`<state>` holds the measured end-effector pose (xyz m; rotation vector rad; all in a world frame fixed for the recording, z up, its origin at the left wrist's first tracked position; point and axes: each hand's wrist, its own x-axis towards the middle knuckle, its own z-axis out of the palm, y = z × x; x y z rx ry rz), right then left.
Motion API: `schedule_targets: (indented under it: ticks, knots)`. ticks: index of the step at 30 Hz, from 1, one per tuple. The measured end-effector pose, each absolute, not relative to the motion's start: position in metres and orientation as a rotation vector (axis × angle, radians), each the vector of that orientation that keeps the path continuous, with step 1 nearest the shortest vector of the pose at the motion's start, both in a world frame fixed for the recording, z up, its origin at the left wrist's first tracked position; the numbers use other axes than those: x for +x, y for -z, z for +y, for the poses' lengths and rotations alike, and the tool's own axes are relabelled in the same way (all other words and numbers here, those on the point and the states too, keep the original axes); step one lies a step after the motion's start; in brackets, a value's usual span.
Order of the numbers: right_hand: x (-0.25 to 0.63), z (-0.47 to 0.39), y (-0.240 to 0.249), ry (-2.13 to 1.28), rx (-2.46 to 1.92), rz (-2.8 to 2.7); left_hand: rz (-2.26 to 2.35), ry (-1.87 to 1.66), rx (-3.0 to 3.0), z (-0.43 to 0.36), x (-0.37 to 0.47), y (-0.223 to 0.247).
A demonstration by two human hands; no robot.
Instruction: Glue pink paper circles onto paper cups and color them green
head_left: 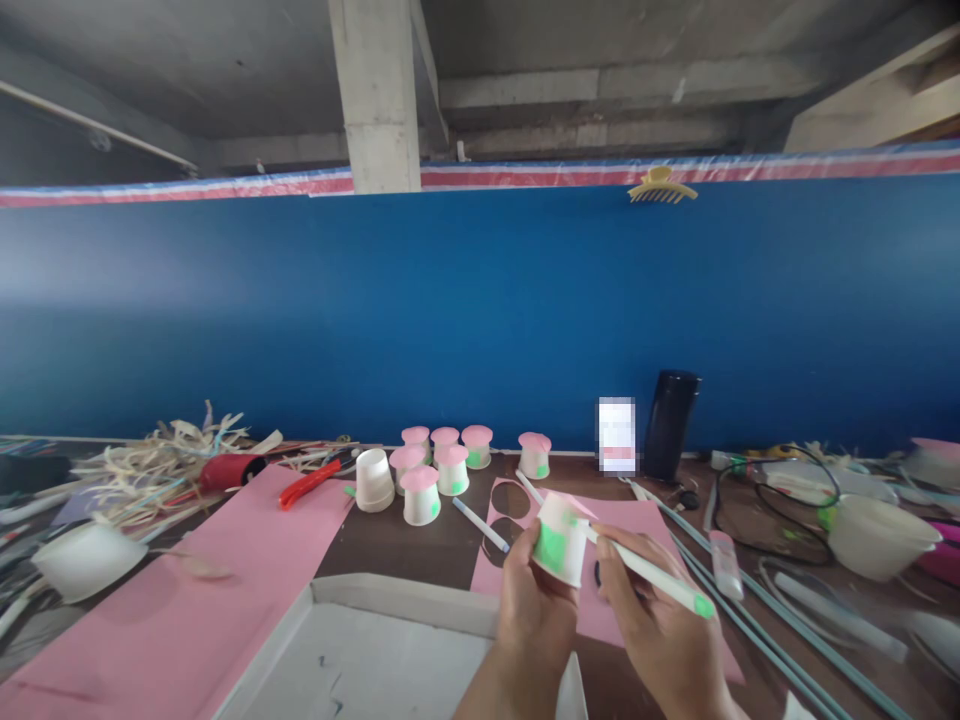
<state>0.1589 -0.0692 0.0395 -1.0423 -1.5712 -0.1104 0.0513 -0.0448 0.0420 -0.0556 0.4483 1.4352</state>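
Note:
My left hand (525,600) is closed round a small white paper cup (568,545), held tilted above the table. A green square is coloured on the cup's side, and pink paper covers its upper end. My right hand (652,610) grips a white marker pen (652,575) with a green end cap. The pen's tip meets the cup's side near the top, by a small green mark. Behind my hands lies a sheet of pink paper (637,518) with round holes cut in it. Another white marker (480,524) rests to the left of the cup.
Several upside-down cups with pink paper tops (421,495) stand at the back, beside a plain white cup stack (373,480). A shallow white tray (390,650) sits in front. Red-handled scissors (309,485), a black cylinder (671,425) and a white bowl (881,535) are around.

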Motion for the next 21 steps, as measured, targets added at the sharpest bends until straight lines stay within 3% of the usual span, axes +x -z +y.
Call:
schedule_targets:
  ticks: [21]
  knots:
    - [0.162, -0.077, -0.043, 0.199, -0.931, -1.551, 0.481, -1.467, -0.061, -0.042, 0.051, -0.043]
